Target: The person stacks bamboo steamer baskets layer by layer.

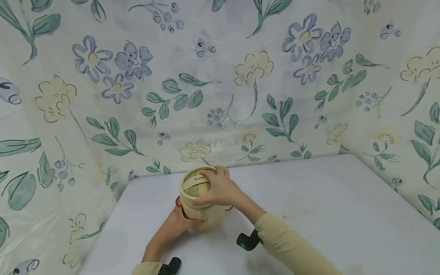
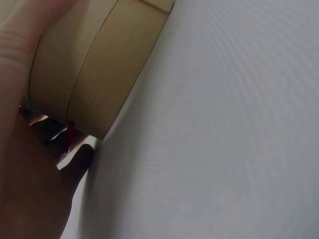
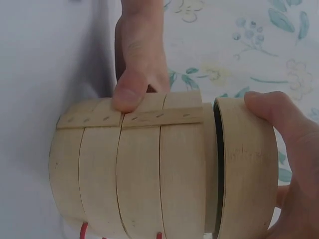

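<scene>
A small round bamboo steamer [image 1: 210, 222] made of stacked rings stands near the back left of the white table [image 1: 309, 210]. My left hand [image 1: 182, 222] grips its lower rings from the near side; its thumb presses on the side strip in the right wrist view. My right hand [image 1: 215, 188] curls over the bamboo lid [image 1: 191, 187] and grips its rim. In the right wrist view the lid [image 3: 246, 164] sits slightly off the steamer body [image 3: 134, 174], with a dark gap between them. Red cord [image 3: 83, 230] shows at the steamer's base.
Floral plastic sheeting [image 1: 220, 88] hangs behind the table and along both sides, close behind the steamer. Bare white tabletop [image 2: 224, 124] stretches to the right and toward me. Black wrist mounts [image 1: 248, 241] sit on both forearms.
</scene>
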`<state>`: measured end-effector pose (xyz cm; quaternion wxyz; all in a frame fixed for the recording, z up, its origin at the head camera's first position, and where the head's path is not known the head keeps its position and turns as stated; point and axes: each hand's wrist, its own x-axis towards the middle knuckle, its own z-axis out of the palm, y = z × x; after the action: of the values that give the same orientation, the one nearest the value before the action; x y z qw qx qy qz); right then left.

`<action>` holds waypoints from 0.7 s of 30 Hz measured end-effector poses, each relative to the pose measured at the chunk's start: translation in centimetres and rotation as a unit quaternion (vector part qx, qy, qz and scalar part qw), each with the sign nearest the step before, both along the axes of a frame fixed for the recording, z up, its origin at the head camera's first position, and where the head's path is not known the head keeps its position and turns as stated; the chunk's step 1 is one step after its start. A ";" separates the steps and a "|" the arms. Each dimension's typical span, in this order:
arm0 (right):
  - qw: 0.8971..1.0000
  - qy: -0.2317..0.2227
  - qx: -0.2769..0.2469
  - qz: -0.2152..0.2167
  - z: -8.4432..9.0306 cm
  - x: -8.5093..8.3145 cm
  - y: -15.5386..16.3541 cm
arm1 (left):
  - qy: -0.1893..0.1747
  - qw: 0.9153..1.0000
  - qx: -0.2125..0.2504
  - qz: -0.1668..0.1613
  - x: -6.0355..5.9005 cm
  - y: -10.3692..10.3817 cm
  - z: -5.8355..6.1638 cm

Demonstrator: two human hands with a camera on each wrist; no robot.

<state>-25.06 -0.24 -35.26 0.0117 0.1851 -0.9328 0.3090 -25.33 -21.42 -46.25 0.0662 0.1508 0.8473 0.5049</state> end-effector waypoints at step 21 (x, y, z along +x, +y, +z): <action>1.000 0.006 0.011 -0.020 -1.2 0.4 -1.3 | 0.004 1.000 0.023 -0.015 -0.1 -0.1 0.0</action>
<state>-24.66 -1.56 -36.51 0.0213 0.1678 -0.9396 0.2977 -25.38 -21.52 -46.26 0.0668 0.1671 0.8332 0.5229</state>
